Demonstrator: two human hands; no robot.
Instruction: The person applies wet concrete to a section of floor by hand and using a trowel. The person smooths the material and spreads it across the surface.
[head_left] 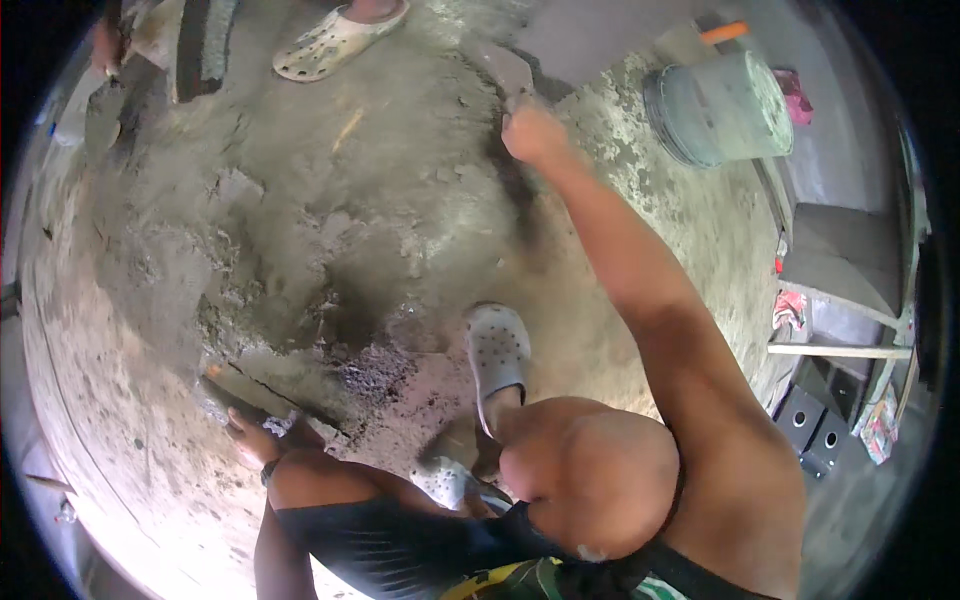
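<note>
At upper centre of the frame, the right hand (pixel 535 133) has its fingers clamped on a trowel (pixel 508 70), over wet cement (pixel 300 200) spread across the upper left; at lower left, I cannot tell the left hand's (pixel 250 438) finger state. Smoothing probably wants a nearly flat blade, even pressure and overlapping strokes.

Between the trowel (pixel 505 70) and a cream clog (pixel 325 50) on another person's foot, a stretch of grey mortar (pixel 410 130) is left open — only low ridges are met. Right of the right hand (pixel 535 132), passage is blocked by a bucket (pixel 725 110). From the left hand (pixel 250 435), the way rightward is interrupted by dark crumbs (pixel 375 372) — then by a planted grey clog (pixel 497 345).
</note>
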